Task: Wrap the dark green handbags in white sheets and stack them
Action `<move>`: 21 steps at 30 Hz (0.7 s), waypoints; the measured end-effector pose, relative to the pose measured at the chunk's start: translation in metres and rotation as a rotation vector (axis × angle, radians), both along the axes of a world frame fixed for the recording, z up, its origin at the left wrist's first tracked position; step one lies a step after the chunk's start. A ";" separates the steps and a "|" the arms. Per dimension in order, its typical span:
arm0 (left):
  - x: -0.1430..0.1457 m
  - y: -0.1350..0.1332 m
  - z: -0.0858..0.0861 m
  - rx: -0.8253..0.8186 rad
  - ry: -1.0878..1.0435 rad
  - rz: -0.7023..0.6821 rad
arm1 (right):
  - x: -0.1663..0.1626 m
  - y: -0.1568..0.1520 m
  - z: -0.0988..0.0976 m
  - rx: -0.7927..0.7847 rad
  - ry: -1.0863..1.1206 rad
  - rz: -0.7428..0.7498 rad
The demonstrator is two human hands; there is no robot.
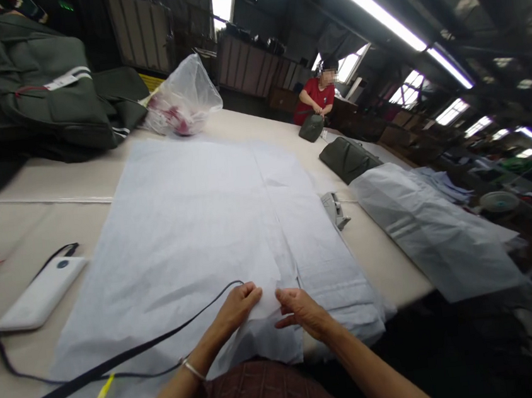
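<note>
White sheeting (201, 212) lies spread across the counter (382, 263) in the head view, its near edge drawn up at the person's waist. The left hand (241, 304) has a narrow grip, thumb and forefinger pinching the sheeting. The right hand (303, 309) sits just beside it, thumb and forefinger close together, other fingers loosely spread; whether its grip holds the sheeting, I cannot tell. A black cable (134, 351) crosses the sheeting toward the left hand. Left of the sheeting rests a white power bank (43, 295); beyond stands a clear plastic bag (188, 96), near dark green bags (52, 88). Across the counter, a co-worker in red (316, 97) handles another green bag (310, 129).
</note>
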State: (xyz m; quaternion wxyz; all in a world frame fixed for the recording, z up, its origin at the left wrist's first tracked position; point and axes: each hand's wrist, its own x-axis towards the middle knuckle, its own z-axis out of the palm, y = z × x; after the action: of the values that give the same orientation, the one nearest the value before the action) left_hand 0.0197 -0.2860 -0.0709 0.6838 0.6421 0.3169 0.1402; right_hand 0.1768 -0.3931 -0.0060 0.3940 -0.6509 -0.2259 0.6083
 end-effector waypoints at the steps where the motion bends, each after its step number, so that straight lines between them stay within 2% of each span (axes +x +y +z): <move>1: 0.003 -0.003 0.000 0.031 0.011 0.007 | -0.003 -0.002 0.000 0.003 -0.007 0.006; 5: 0.013 -0.014 -0.005 0.143 0.051 0.033 | -0.007 -0.010 -0.009 -0.044 -0.127 -0.053; 11: 0.013 -0.018 -0.014 0.212 0.085 0.045 | 0.003 -0.033 -0.040 -0.016 -0.192 -0.127; 15: 0.000 -0.012 -0.010 0.189 0.089 0.120 | 0.013 -0.051 -0.061 -0.057 -0.315 -0.085; 19: -0.016 -0.004 0.001 0.075 -0.044 0.212 | 0.022 -0.071 -0.088 -0.167 -0.601 -0.022; 21: -0.021 0.000 0.003 0.004 -0.090 0.214 | 0.024 -0.080 -0.105 -0.207 -0.775 0.030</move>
State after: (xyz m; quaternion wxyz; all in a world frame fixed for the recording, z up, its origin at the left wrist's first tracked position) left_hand -0.0011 -0.2861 -0.0678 0.6771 0.5991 0.3524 0.2416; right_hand 0.2009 -0.4732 -0.1113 0.2029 -0.8651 -0.3048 0.3429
